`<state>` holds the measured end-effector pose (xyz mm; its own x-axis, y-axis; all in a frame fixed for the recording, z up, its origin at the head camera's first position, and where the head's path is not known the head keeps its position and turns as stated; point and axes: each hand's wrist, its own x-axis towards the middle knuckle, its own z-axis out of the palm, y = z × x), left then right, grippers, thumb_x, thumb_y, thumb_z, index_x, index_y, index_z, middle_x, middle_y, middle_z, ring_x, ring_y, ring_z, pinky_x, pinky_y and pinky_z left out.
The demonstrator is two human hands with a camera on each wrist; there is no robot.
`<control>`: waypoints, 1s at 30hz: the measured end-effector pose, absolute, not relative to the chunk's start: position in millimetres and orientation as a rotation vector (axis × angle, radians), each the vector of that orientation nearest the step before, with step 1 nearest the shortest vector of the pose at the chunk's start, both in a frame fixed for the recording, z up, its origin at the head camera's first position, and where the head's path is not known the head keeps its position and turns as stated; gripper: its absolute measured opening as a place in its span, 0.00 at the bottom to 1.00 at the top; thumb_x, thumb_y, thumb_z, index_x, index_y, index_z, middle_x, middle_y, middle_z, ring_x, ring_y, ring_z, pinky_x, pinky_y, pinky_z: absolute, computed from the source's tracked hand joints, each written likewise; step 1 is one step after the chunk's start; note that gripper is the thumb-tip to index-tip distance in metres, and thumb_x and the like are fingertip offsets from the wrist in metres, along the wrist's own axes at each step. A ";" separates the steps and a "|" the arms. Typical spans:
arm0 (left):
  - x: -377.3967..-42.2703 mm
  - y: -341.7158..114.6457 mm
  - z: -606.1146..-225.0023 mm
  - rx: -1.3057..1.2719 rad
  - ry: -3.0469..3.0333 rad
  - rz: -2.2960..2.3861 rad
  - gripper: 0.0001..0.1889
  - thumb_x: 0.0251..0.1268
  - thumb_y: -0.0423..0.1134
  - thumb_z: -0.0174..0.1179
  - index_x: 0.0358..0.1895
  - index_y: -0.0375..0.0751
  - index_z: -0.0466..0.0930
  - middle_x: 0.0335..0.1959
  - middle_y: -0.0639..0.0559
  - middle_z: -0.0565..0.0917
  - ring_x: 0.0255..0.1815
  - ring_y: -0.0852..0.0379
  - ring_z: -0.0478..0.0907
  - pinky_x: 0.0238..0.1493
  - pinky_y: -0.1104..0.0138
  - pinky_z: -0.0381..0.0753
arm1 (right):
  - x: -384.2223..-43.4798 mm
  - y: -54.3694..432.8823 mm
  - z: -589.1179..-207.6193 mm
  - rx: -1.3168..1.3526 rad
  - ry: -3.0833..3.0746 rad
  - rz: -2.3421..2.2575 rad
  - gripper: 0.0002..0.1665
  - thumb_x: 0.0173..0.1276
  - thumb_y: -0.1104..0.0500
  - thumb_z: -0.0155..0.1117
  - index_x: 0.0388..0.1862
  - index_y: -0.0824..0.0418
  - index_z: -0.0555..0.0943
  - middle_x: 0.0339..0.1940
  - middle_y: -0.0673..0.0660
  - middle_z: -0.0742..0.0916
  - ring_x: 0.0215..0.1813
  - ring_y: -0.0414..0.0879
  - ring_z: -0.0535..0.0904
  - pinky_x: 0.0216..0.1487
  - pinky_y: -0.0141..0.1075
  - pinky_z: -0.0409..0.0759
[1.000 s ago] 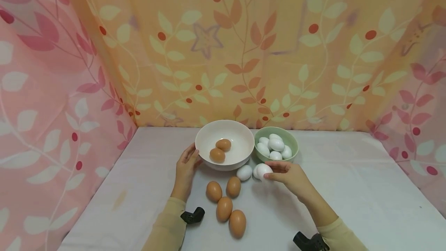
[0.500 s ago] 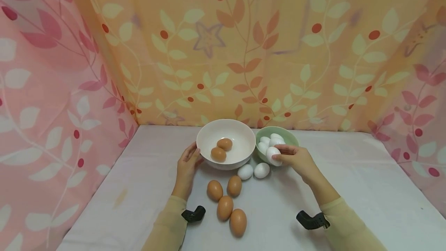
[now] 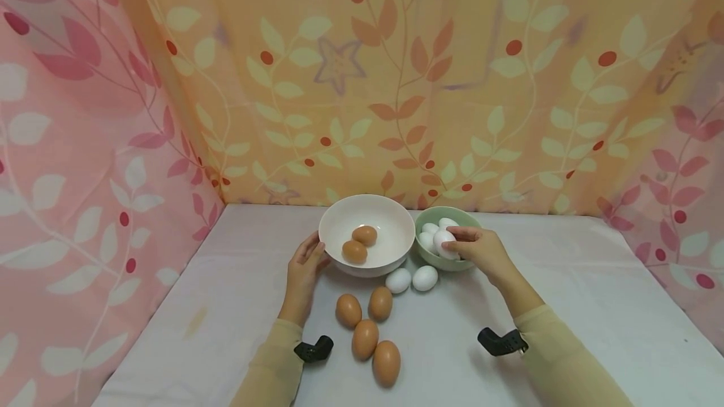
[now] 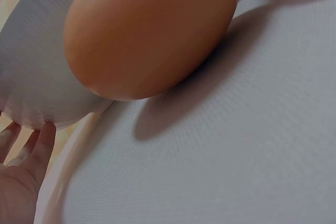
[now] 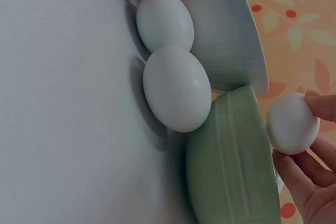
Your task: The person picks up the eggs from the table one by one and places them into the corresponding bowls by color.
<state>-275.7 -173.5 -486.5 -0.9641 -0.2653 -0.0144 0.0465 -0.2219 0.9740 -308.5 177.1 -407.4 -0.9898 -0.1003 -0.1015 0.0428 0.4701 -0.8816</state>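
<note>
My right hand [image 3: 486, 253] pinches a white egg [image 3: 444, 244] between thumb and fingers, over the green bowl [image 3: 479, 250] with several white eggs in it. In the right wrist view the held egg [image 5: 292, 124] shows beside the green bowl's rim. My left hand [image 3: 302, 274] rests its fingers against the outer left side of the white bowl [image 3: 393, 225], which has two brown eggs [image 3: 354, 251] inside. In the left wrist view the fingertips [image 4: 47, 132] touch the bowl's outer wall without curling round it.
Two white eggs [image 3: 425, 278] lie on the white tablecloth [image 3: 237, 281] in front of the bowls. Several brown eggs [image 3: 365, 339] lie nearer, between the forearms. Patterned cloth [image 3: 362, 80] hangs behind and at both sides. A black wrist device [image 3: 502, 341] sits by each sleeve.
My right hand has lifted a white egg from the tablecloth and carried it up over the green bowl. The left hand stays at the white bowl.
</note>
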 end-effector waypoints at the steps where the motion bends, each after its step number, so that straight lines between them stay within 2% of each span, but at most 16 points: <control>1: -275.7 -173.6 -486.6 0.258 -1.818 -2.298 0.25 0.74 0.44 0.57 0.71 0.45 0.69 0.71 0.46 0.73 0.62 0.59 0.77 0.55 0.71 0.83 | -309.6 176.7 -407.5 -0.047 2.573 -1.549 0.35 0.65 0.46 0.70 0.67 0.62 0.76 0.67 0.62 0.80 0.66 0.53 0.76 0.61 0.37 0.80; 7: -276.3 -174.8 -488.3 0.249 -1.819 -2.303 0.25 0.75 0.44 0.57 0.71 0.45 0.68 0.71 0.47 0.73 0.63 0.57 0.76 0.54 0.72 0.83 | -316.3 175.5 -410.2 -0.039 2.577 -1.545 0.35 0.65 0.47 0.71 0.67 0.62 0.76 0.66 0.63 0.81 0.65 0.55 0.77 0.63 0.41 0.80; 13: -275.1 -174.5 -488.8 0.243 -1.813 -2.293 0.26 0.74 0.44 0.58 0.71 0.43 0.68 0.71 0.43 0.72 0.61 0.59 0.78 0.54 0.72 0.83 | -321.0 173.7 -412.8 -0.026 2.557 -1.554 0.36 0.65 0.47 0.71 0.68 0.62 0.76 0.67 0.63 0.80 0.67 0.56 0.76 0.67 0.46 0.78; 18: -274.2 -174.2 -488.0 0.250 -1.805 -2.300 0.27 0.73 0.45 0.59 0.71 0.43 0.68 0.71 0.43 0.72 0.58 0.62 0.79 0.54 0.71 0.83 | -322.6 171.1 -412.2 -0.049 2.549 -1.554 0.36 0.64 0.48 0.72 0.67 0.63 0.76 0.66 0.64 0.81 0.66 0.56 0.76 0.66 0.46 0.79; 23: -273.9 -173.7 -487.5 0.234 -1.799 -2.312 0.27 0.74 0.45 0.58 0.72 0.43 0.68 0.71 0.43 0.72 0.60 0.61 0.78 0.55 0.71 0.83 | -323.4 170.3 -412.0 -0.062 2.566 -1.530 0.36 0.64 0.49 0.72 0.66 0.64 0.76 0.65 0.65 0.81 0.66 0.57 0.76 0.66 0.47 0.79; 30: -274.7 -173.9 -487.4 0.233 -1.796 -2.316 0.25 0.74 0.44 0.58 0.70 0.45 0.69 0.70 0.47 0.74 0.59 0.63 0.78 0.55 0.72 0.83 | -325.4 169.8 -413.9 -0.093 2.583 -1.506 0.34 0.63 0.50 0.74 0.64 0.65 0.78 0.64 0.64 0.82 0.64 0.56 0.77 0.60 0.40 0.81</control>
<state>-274.7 -173.9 -487.4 -0.9674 -0.2532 -0.0012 0.0620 -0.2411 0.9685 -325.4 169.8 -413.9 -0.9869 -0.1286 -0.0976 0.0216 0.4939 -0.8693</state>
